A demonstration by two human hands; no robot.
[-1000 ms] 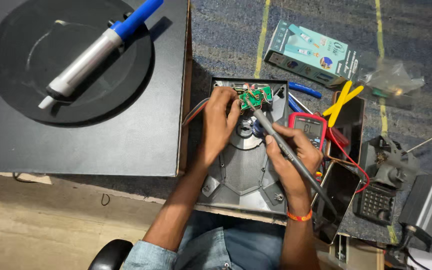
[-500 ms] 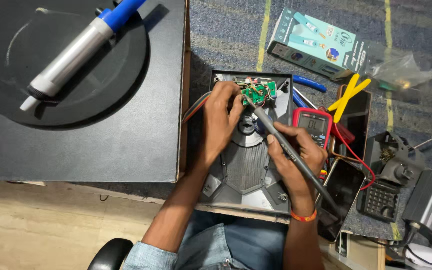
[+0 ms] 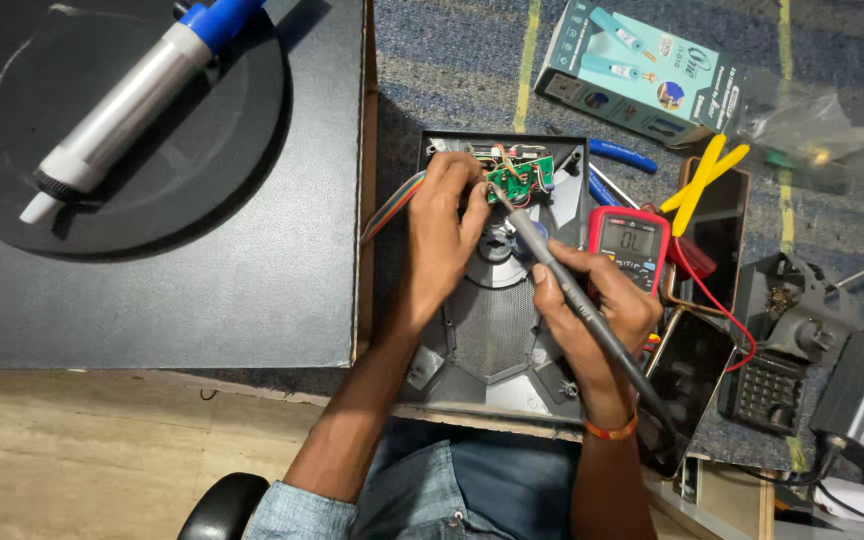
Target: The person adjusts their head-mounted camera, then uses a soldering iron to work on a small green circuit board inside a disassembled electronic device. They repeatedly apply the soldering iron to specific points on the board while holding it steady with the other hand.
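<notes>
Opened grey speaker housing (image 3: 497, 330) flat on the mat beside red multimeter (image 3: 630, 243) | right hand (image 3: 592, 315) closed round soldering iron (image 3: 572, 300), tip on green circuit board (image 3: 519, 176) | left hand (image 3: 445, 225) fingers curled at board edge, possibly pinching a wire

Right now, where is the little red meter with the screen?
In the head view, the red meter lies right of the centre, on the right edge of the open grey device. It sits just above the right hand, left of the yellow-handled tool.
</notes>
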